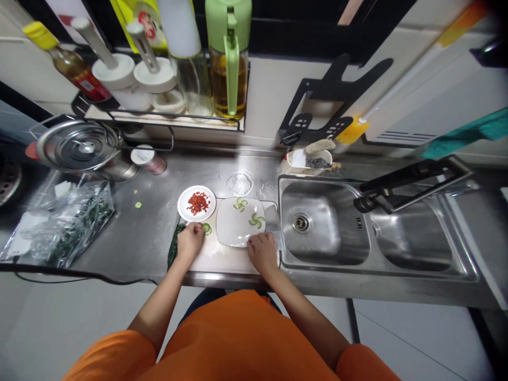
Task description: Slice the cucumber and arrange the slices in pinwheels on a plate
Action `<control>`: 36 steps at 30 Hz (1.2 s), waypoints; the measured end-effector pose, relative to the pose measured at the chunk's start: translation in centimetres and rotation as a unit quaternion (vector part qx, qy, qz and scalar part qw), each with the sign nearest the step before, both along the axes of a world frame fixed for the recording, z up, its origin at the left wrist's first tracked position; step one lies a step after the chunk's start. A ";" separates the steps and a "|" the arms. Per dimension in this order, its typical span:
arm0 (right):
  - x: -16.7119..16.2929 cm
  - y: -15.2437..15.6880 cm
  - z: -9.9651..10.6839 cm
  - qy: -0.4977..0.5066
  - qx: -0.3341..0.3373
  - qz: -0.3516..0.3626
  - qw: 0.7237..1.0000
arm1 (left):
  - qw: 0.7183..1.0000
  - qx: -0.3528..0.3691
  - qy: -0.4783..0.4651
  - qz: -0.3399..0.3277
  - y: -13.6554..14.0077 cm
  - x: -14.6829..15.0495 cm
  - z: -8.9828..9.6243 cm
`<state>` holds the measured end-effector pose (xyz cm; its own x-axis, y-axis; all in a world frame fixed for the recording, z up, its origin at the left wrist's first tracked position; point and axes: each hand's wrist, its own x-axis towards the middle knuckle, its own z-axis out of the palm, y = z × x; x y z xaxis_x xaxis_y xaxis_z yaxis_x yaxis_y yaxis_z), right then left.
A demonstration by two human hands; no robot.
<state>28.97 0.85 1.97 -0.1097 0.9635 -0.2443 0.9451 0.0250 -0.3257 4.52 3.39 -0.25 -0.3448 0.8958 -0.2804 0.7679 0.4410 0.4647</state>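
My left hand (pixel 190 242) is closed, fingertips pinched together beside a few cucumber slices (pixel 206 228) on the cutting board (pixel 214 259). Whatever the pinch holds is too small to make out. My right hand (pixel 262 251) has its fingers curled at the near right corner of a white square plate (pixel 234 227). On that plate lie two green fan shapes of cucumber slices, one at the far edge (pixel 240 204) and one at the right (pixel 256 220). A wide knife blade (pixel 273 222) lies right of the plate, its handle hidden.
A small round plate (pixel 183 207) bears red pieces (pixel 198 202). Dark greens (pixel 173 246) lie left of the board, with a bag of greens (pixel 79 227) farther left. The steel sink (pixel 325 222) adjoins on the right. Bottles and jars line a rack (pixel 206 120) at the back.
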 end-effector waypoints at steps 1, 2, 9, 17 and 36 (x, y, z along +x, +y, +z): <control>0.0 0.0 0.0 0.000 -0.001 0.001 1.000 | 1.000 -0.005 0.010 -0.003 0.0 -0.1 0.0; -0.1 0.1 0.0 0.000 0.000 0.001 1.000 | 1.000 -0.011 0.022 -0.006 0.0 -0.1 0.0; -0.1 0.2 0.1 0.011 0.008 0.009 1.000 | 0.996 0.036 0.070 -0.042 0.0 -0.1 0.0; -0.1 0.9 -0.2 0.070 0.019 0.014 0.997 | 0.985 0.045 -0.166 -0.031 0.1 1.2 2.3; -0.7 3.3 -1.2 0.222 -0.090 -0.128 0.962 | 0.914 0.127 -0.154 -0.353 2.5 6.6 0.0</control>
